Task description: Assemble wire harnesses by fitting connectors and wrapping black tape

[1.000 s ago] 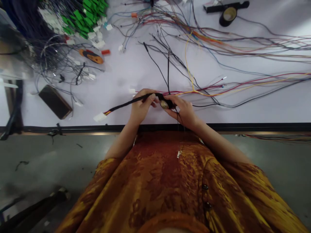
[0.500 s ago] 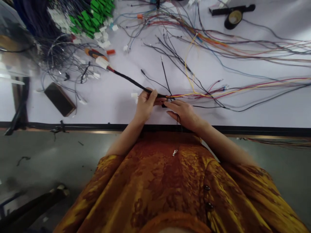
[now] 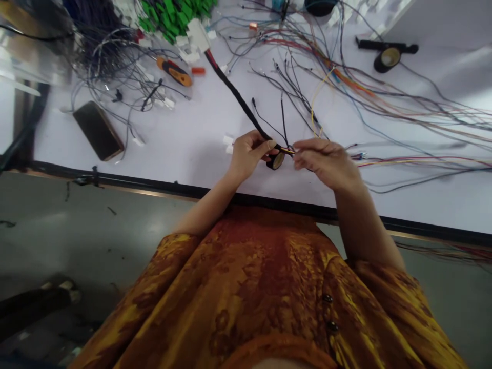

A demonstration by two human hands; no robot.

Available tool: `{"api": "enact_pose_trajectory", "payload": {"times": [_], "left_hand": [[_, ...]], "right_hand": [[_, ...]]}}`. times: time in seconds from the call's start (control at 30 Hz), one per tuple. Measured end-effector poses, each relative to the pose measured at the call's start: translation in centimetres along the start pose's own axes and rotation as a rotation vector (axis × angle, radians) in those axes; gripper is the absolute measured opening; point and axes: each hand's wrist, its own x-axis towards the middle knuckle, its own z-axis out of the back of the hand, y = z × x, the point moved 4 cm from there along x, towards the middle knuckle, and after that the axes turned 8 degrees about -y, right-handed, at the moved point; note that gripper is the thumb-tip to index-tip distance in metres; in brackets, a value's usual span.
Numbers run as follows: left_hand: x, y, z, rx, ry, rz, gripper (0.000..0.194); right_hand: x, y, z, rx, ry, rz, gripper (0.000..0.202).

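Note:
My left hand (image 3: 251, 154) is closed around a wire harness (image 3: 243, 105), pinching it where its black-taped length meets the loose wires. A white connector (image 3: 199, 36) sits on the harness's far end, raised up and to the left. Just below my left fingers hangs a roll of black tape (image 3: 275, 161). My right hand (image 3: 325, 160) is bent over the yellow and dark wires close to the left fingertips, its fingers drawn together on them. Red and yellow wires (image 3: 407, 160) run off to the right beyond it.
Loose coloured wires (image 3: 369, 92) spread across the white table. A second tape roll on a black holder (image 3: 387, 59) lies at the back right. To the left are a phone (image 3: 99, 130), orange-handled snips (image 3: 175, 72) and green connectors (image 3: 172, 18). The table edge (image 3: 184, 188) runs near my body.
The connector end of the harness has swung up and away from the table's front. My right hand has shifted right and risen onto the wires. The tape roll shows more; the view has tilted.

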Motion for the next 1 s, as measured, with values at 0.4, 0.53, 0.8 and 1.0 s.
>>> {"api": "enact_pose_trajectory", "payload": {"times": [0.4, 0.53, 0.8, 1.0], "left_hand": [[-3.4, -2.6, 0.2, 0.346, 0.099, -0.681, 0.013], [-4.2, -1.8, 0.2, 0.541, 0.120, -0.928, 0.014], [-4.1, 0.0, 0.7, 0.537, 0.133, -0.982, 0.005], [-4.4, 0.5, 0.0, 0.569, 0.126, -1.116, 0.003]], "right_hand": [[-0.3, 5.6, -2.8, -0.488, -0.148, 0.231, 0.011], [2.7, 5.4, -5.7, -0.981, 0.047, 0.238, 0.016], [5.9, 3.5, -6.3, -1.148, 0.263, -0.024, 0.027], [6.2, 1.8, -5.7, -0.912, 0.357, -0.007, 0.010]]}}
